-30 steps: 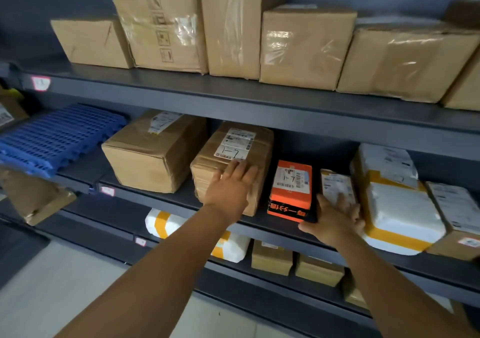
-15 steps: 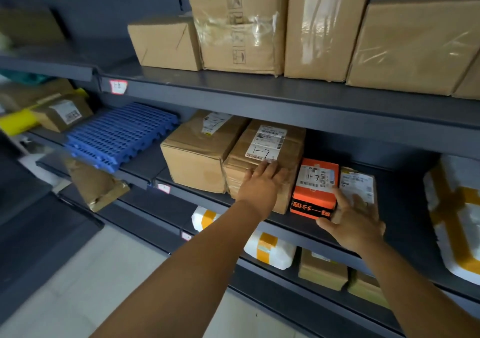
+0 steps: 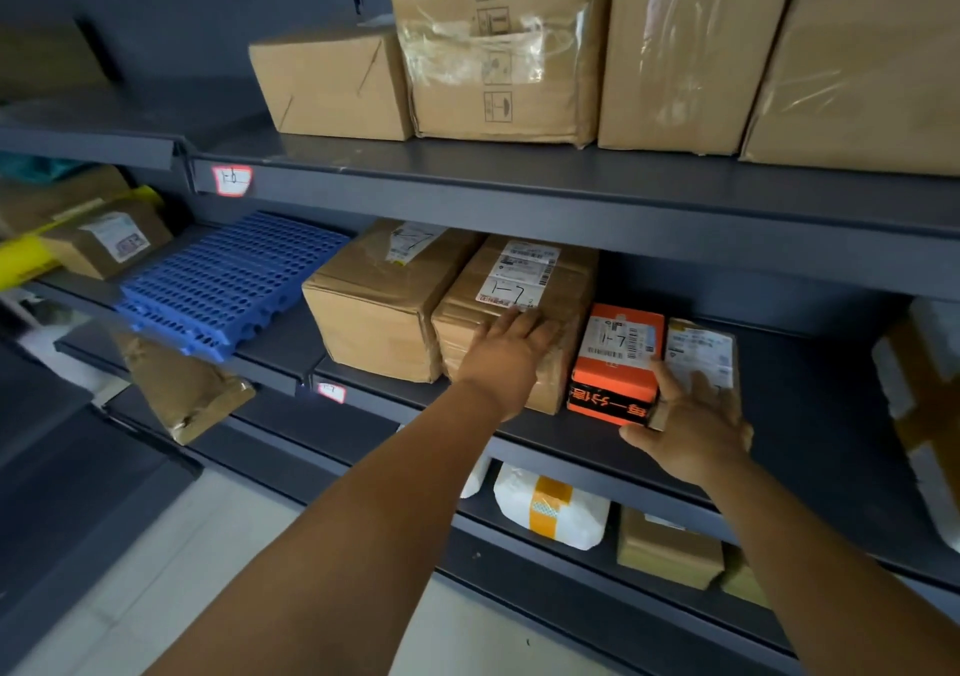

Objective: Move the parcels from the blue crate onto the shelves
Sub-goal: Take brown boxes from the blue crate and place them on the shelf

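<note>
On the middle shelf [image 3: 810,415] my left hand [image 3: 506,353] lies flat, fingers straight, on the front of a taped brown parcel [image 3: 524,286] with a white label marked 1-7. To its right stands an orange box [image 3: 615,363]. Beside that is a small brown parcel [image 3: 701,348] with a white label, and my right hand [image 3: 693,426] covers its front with straight fingers, the thumb at the orange box's lower corner. A larger brown parcel [image 3: 374,306] stands left of the taped one. The blue crate is not in view.
A blue perforated plastic panel [image 3: 228,286] lies on the shelf at left, a crumpled brown bag [image 3: 187,395] hanging below it. Big cartons [image 3: 498,46] fill the top shelf. A white parcel with yellow tape [image 3: 550,509] and small boxes [image 3: 670,553] sit on the lower shelf.
The view has swung left and closer. My right hand has slid the small brown parcel left against the orange box; my left hand stays pressed on the taped parcel.
</note>
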`<action>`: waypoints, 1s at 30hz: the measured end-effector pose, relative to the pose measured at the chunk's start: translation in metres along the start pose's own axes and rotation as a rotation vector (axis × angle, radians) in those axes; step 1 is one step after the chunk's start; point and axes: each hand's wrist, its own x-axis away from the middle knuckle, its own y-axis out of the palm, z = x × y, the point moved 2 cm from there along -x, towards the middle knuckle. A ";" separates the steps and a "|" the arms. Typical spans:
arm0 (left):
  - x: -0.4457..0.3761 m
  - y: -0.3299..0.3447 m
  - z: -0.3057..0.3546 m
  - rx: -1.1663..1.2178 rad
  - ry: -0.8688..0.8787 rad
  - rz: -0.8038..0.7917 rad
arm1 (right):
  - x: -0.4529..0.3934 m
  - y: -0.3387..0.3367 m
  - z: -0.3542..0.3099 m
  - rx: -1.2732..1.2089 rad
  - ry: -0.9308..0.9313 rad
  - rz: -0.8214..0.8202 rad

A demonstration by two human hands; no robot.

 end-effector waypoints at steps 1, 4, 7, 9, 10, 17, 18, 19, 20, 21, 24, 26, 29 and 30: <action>-0.002 0.000 -0.002 -0.005 0.001 0.000 | -0.001 0.000 -0.001 -0.005 0.001 -0.004; -0.005 0.003 -0.006 -0.002 -0.003 0.011 | -0.003 0.001 -0.004 -0.009 0.010 -0.003; -0.003 0.001 -0.004 0.005 -0.004 0.003 | -0.002 -0.001 -0.005 -0.015 0.009 -0.015; 0.001 -0.004 -0.001 0.003 -0.009 0.001 | 0.002 -0.004 -0.005 -0.027 0.007 -0.017; 0.003 -0.007 0.002 -0.001 -0.007 0.012 | 0.005 -0.005 -0.004 -0.040 0.001 -0.005; 0.032 -0.013 0.060 0.074 0.140 0.049 | 0.054 -0.010 0.013 -0.155 -0.026 0.170; 0.036 -0.013 0.073 0.086 0.166 0.036 | 0.063 -0.013 0.020 -0.163 -0.009 0.205; 0.039 -0.013 0.086 0.100 0.194 0.027 | 0.071 -0.016 0.029 -0.162 0.012 0.232; 0.042 -0.014 0.101 0.119 0.226 0.022 | 0.080 -0.019 0.039 -0.153 0.030 0.250; 0.046 -0.015 0.117 0.140 0.258 0.017 | 0.089 -0.022 0.050 -0.140 0.046 0.261; 0.054 -0.017 0.164 0.197 0.337 0.006 | 0.114 -0.035 0.090 -0.129 0.074 0.291; 0.056 -0.018 0.198 0.215 0.384 0.003 | 0.128 -0.045 0.120 -0.135 0.088 0.324; 0.055 -0.020 0.253 0.232 0.429 0.017 | 0.147 -0.062 0.175 -0.162 0.122 0.398; 0.055 -0.020 0.272 0.238 0.436 0.025 | 0.152 -0.067 0.196 -0.161 0.138 0.430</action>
